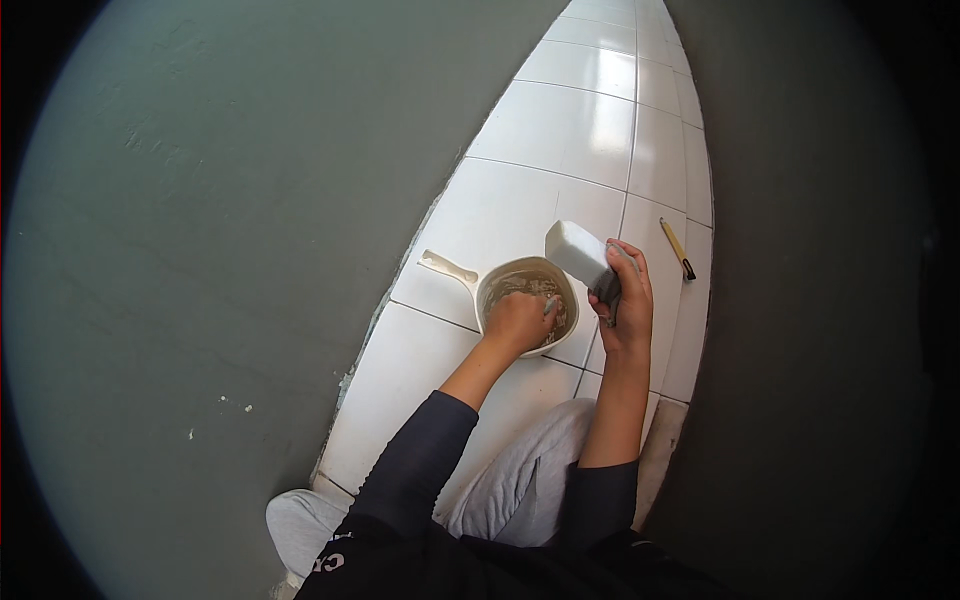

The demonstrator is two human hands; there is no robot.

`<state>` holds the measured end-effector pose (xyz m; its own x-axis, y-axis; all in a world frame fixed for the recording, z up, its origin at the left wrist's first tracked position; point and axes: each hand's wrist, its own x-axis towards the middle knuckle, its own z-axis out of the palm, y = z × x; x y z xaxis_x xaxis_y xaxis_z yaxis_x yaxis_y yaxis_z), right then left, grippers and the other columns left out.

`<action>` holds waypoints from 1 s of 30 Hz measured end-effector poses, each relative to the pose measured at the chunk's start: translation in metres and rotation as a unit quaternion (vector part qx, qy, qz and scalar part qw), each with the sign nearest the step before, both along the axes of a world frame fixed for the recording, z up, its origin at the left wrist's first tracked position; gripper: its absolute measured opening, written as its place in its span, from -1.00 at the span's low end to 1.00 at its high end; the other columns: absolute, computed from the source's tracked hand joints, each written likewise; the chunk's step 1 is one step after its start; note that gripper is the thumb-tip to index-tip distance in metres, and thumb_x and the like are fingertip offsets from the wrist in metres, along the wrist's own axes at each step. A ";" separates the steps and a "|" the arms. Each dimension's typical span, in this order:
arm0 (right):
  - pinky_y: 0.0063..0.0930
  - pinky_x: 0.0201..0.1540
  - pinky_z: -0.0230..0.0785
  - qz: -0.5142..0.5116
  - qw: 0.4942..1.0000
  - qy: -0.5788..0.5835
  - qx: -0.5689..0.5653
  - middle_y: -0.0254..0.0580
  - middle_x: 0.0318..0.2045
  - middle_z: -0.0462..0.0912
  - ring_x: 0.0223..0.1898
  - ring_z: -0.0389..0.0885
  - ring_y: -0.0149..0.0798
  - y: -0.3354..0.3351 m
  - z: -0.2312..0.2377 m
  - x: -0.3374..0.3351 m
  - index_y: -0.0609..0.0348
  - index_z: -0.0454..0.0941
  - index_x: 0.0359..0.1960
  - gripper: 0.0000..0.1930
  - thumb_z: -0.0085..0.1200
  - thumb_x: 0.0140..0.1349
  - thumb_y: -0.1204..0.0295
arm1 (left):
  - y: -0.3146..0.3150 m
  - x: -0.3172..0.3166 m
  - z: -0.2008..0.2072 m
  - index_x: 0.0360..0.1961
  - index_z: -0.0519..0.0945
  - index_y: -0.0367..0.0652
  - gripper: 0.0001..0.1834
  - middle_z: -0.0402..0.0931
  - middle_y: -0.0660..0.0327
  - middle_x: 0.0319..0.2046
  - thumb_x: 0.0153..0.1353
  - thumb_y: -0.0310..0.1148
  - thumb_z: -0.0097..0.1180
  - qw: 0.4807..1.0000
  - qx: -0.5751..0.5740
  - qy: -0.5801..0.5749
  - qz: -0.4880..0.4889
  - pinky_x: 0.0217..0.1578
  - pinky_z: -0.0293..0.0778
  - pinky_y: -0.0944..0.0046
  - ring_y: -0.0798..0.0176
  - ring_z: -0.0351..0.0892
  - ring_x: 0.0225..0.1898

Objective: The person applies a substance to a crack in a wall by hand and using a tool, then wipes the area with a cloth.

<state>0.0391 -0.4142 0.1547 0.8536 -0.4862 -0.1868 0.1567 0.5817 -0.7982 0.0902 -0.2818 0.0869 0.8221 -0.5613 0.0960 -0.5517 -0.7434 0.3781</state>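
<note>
My left hand (517, 320) reaches into a white handled bowl (497, 277) that stands on the white tiled floor and holds a grey, wet mix. Its fingers are closed around a small tool whose tip shows at the mix; the tool itself is mostly hidden. My right hand (626, 295) hovers just right of the bowl and grips a white rectangular block-shaped float (577, 250), held tilted above the bowl's right rim.
Grey-green walls (220, 250) rise on both sides of the narrow tiled floor (560, 130). A yellow pencil-like tool (677, 248) lies on the tiles to the right. My grey-trousered knees (520, 490) are at the lower edge.
</note>
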 end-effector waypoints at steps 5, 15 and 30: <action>-0.76 -0.83 0.05 0.007 1.000 -0.001 -0.004 -0.27 -0.40 0.44 -0.73 0.38 -0.46 0.000 0.000 -0.001 0.15 0.34 -0.11 -0.66 0.05 0.13 0.28 | 0.001 0.001 -0.002 -0.65 0.60 -0.22 -0.52 0.50 -0.07 -0.68 0.24 -0.13 -0.14 1.000 -0.010 -0.005 -0.020 -0.45 0.49 0.02 -0.10 0.55 -0.57; -0.74 -0.69 0.26 0.018 1.000 -0.008 -0.002 -0.29 -0.40 0.46 -0.57 0.42 -0.51 -0.002 -0.002 -0.001 0.09 0.39 -0.16 -0.66 0.14 0.08 0.26 | 0.005 0.001 0.001 -0.50 0.58 -0.26 -0.65 0.52 -0.06 -0.57 0.20 -0.17 0.00 0.994 -0.107 -0.012 0.010 -0.42 0.44 0.05 -0.09 0.54 -0.46; -0.80 -0.79 0.11 0.018 0.999 -0.003 -0.036 -0.31 -0.39 0.44 -0.69 0.38 -0.51 0.008 0.006 0.002 0.12 0.36 -0.13 -0.66 0.07 0.12 0.25 | 0.163 -0.040 0.060 0.07 0.30 -0.24 -0.56 0.42 0.26 -0.32 0.34 -0.12 -0.17 0.713 -0.534 0.351 0.288 -0.27 0.47 0.27 0.37 0.47 -0.31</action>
